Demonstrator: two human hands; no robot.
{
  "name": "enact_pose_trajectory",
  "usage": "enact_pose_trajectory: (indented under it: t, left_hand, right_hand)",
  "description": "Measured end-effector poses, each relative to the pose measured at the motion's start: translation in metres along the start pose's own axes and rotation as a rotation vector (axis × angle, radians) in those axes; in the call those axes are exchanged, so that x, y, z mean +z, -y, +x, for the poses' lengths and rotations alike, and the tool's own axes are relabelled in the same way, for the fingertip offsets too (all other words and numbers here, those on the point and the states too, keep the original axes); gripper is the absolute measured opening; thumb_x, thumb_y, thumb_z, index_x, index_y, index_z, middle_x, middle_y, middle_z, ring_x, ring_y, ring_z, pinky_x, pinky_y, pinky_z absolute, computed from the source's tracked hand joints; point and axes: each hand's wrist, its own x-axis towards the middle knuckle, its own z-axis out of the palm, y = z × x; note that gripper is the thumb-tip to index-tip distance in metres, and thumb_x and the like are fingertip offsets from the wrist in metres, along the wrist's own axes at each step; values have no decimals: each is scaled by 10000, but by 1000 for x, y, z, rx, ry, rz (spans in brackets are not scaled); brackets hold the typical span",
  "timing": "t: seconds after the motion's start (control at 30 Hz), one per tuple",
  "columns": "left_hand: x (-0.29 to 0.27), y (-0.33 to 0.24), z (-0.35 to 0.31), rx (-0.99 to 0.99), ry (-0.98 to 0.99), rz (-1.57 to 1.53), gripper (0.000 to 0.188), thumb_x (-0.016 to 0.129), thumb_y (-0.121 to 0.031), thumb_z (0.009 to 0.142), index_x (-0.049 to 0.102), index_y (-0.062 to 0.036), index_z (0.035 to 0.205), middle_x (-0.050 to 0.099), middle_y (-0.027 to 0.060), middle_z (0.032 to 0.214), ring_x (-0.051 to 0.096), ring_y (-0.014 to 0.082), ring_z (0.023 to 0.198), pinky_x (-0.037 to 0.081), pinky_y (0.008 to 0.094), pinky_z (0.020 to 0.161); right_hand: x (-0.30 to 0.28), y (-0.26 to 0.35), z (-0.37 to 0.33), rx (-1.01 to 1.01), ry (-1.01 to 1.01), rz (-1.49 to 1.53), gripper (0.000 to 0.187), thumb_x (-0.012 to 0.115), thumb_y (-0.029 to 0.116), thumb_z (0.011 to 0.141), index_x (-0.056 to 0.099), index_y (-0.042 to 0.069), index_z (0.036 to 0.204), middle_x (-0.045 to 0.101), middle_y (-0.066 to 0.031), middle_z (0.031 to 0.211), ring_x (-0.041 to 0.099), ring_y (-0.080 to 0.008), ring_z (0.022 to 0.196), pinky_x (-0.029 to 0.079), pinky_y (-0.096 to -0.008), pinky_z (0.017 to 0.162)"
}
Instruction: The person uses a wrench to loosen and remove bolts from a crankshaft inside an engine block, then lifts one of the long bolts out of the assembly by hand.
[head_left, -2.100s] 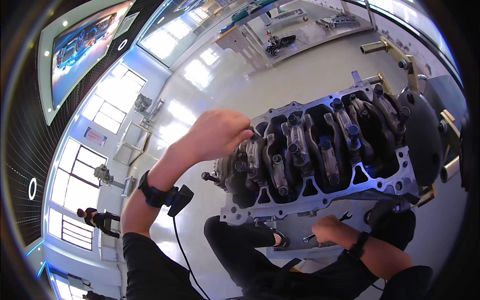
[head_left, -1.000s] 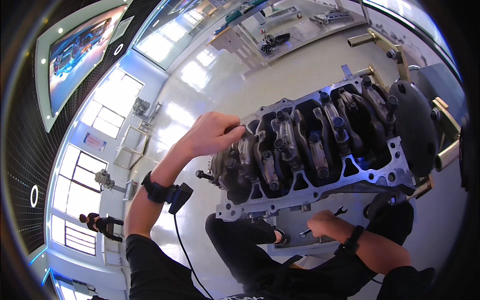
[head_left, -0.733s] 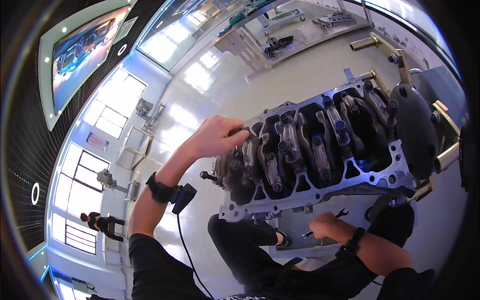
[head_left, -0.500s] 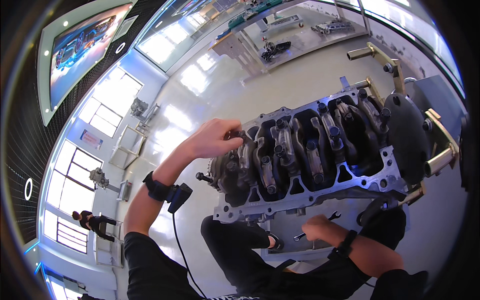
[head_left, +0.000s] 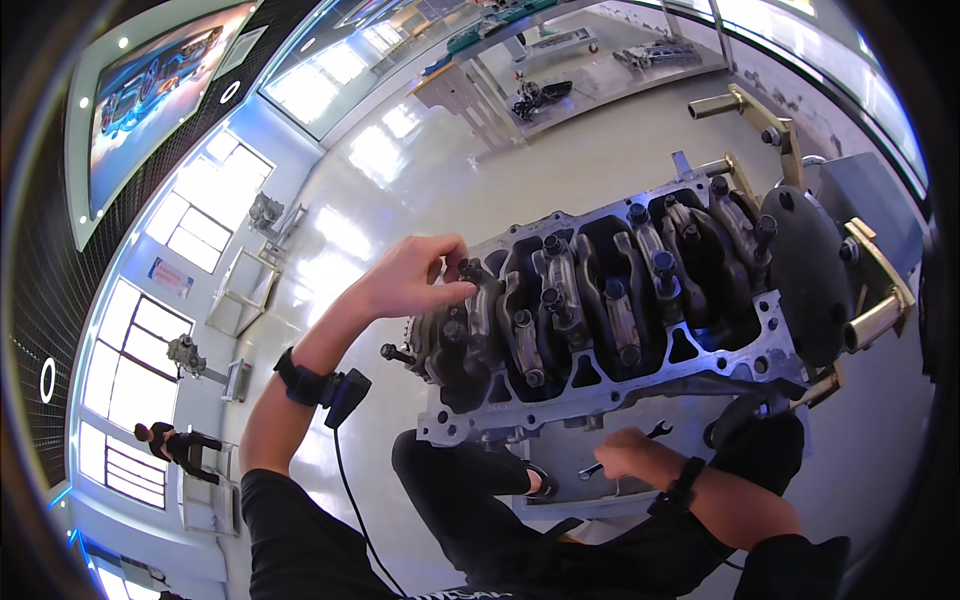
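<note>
An engine block (head_left: 590,400) with its crankshaft (head_left: 597,275) uncovered is in front of me. Dark bolts stand in the bearing caps across it. At the block's left end, my left hand (head_left: 415,277) has thumb and fingers around the head of a bolt (head_left: 469,268) in the endmost bearing cap (head_left: 480,308). My right hand (head_left: 632,454) is below the block's near edge, closed around the middle of a combination wrench (head_left: 660,429). The wrench's open jaw sticks out on one side of the fist and its other end on the opposite side.
A brass-coloured stand bracket (head_left: 880,280) and round dark plate (head_left: 815,270) carry the block's right end. Under the block is a grey tray (head_left: 560,490), near my legs. A metal workbench (head_left: 640,85) stands beyond. Another person (head_left: 185,445) is far left.
The view has shifted slightly, so the scene sits a little further left. My left hand stays at the same bolt, its fingers slightly rearranged. My right hand keeps the wrench.
</note>
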Motion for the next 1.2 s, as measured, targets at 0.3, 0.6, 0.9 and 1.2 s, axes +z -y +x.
enact_pose_trajectory:
  t: [0.3,0.6,0.9,1.2]
  left_hand:
    - [3,2,4,92,-85,275,331,640,-307,837,520,-18,731,403,39,537,364,110,484,301,298,479]
    - [-1,-5,10,50,-51,310,411,547,-342,906,503,2,684,383,94,510,349,182,459,320,330,476]
    - [-1,-13,6,6,-61,269,445,535,-341,915,486,8,642,337,88,485,321,168,448,312,336,471]
    - [4,-17,6,-34,-140,331,486,575,-375,890,512,15,607,360,100,460,361,180,423,320,337,462]
  right_hand:
    - [-4,2,-1,1,21,14,247,604,153,728,713,100,944,696,-115,936,664,-309,905,521,-428,722]
    - [-2,0,-4,-22,-30,25,253,604,138,694,716,74,912,693,-146,910,668,-331,876,526,-437,708]
    - [1,-1,-1,-32,-45,25,248,587,151,719,713,71,917,694,-148,920,668,-333,882,525,-440,718]
    - [0,-1,-1,-18,-37,46,249,581,156,724,713,71,917,692,-151,916,666,-337,880,524,-444,723]
